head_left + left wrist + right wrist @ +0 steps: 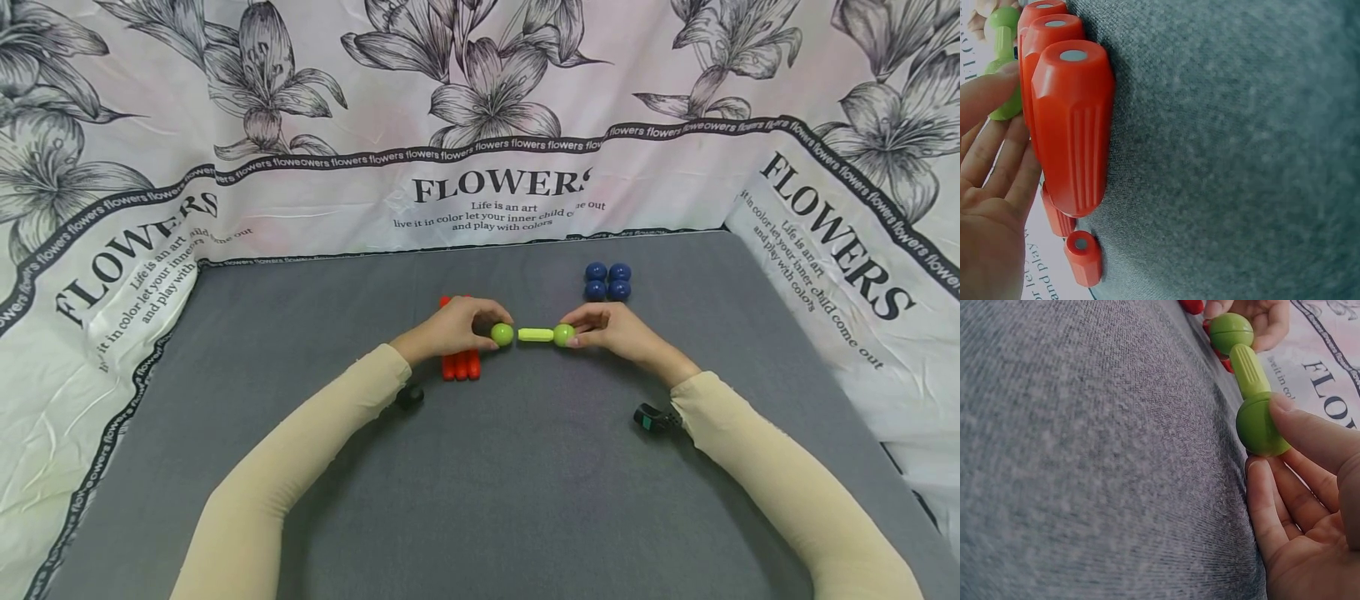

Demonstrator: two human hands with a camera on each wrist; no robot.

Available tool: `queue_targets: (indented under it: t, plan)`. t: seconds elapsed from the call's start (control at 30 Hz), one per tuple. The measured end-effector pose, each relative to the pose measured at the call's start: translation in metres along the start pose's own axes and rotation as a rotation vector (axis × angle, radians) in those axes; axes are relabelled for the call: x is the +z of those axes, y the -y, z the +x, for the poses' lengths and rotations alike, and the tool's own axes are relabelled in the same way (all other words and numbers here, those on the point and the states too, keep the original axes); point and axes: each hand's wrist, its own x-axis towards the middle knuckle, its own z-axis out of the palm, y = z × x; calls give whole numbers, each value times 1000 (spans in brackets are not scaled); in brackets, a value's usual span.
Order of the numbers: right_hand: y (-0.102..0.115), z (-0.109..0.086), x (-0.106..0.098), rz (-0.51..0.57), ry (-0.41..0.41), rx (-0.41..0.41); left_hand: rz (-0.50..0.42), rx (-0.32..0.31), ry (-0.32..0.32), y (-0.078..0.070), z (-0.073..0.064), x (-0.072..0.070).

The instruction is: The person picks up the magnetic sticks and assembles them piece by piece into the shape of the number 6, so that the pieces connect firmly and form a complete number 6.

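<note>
My left hand (455, 327) pinches a green ball (502, 336) between thumb and fingers. My right hand (617, 332) holds a second green ball (564, 336), and a ribbed yellow-green rod (536, 335) extends from it toward the left hand. In the head view a narrow gap separates the rod's free end from the left ball. Thumb and fingertips grip the right ball (1262, 428) in the right wrist view. Several red ribbed rods (461, 367) lie on the table, partly hidden under the left hand; in the left wrist view a red rod (1075, 134) shows a silvery disc on its end.
Several dark blue balls (607, 282) stand grouped behind the right hand. A grey cloth (495, 492) covers the table, and a white floral sheet (300, 208) hangs around its back and sides. Black devices (656, 418) sit at both wrists.
</note>
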Motion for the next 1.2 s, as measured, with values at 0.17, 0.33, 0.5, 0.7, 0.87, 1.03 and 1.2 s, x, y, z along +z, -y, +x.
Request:
queue_targets:
  t: [0.17, 0.33, 0.5, 0.7, 0.87, 1.03, 1.2]
  plan:
    - [1, 2, 1, -5, -4, -9, 49, 5, 25, 0, 2, 2]
    - [1, 3, 2, -6, 5, -10, 46, 0, 47, 0, 4, 4]
    - [2, 2, 2, -11, 10, -19, 44, -17, 35, -1, 4, 6]
    - [3, 1, 2, -21, 3, -14, 80, -52, -42, -4, 4, 10]
    - [2, 2, 2, -15, 4, -15, 72, -61, -61, -7, 3, 11]
    - [1, 3, 2, -16, 1, -11, 68, -61, -47, -8, 3, 10]
    - [0, 3, 1, -15, 1, -8, 64, -51, -34, -7, 3, 10]
